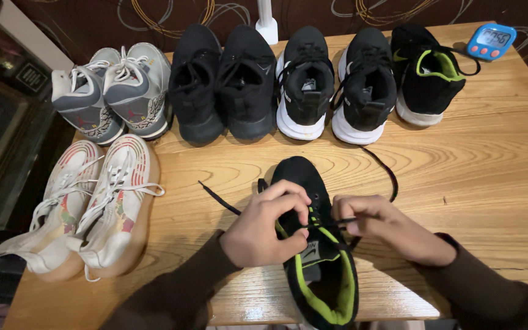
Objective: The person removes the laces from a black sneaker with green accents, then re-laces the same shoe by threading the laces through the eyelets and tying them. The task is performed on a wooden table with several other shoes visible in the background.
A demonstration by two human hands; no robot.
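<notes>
black-and-green shoe [322, 269] on the bench [490, 177], toe away from you | left hand [263, 227] fingers pinch lace at eyelets | right hand [386, 227] fingers grip black lace [379, 160] | pull evenly, keep the shoe steadied

One shoe [319, 244] lay at the near edge of the surface [472, 177]. Behind it stood a row of shoes [276, 79], a timer [491, 41] at its right end. Another pair [87, 201] lay left.
</notes>
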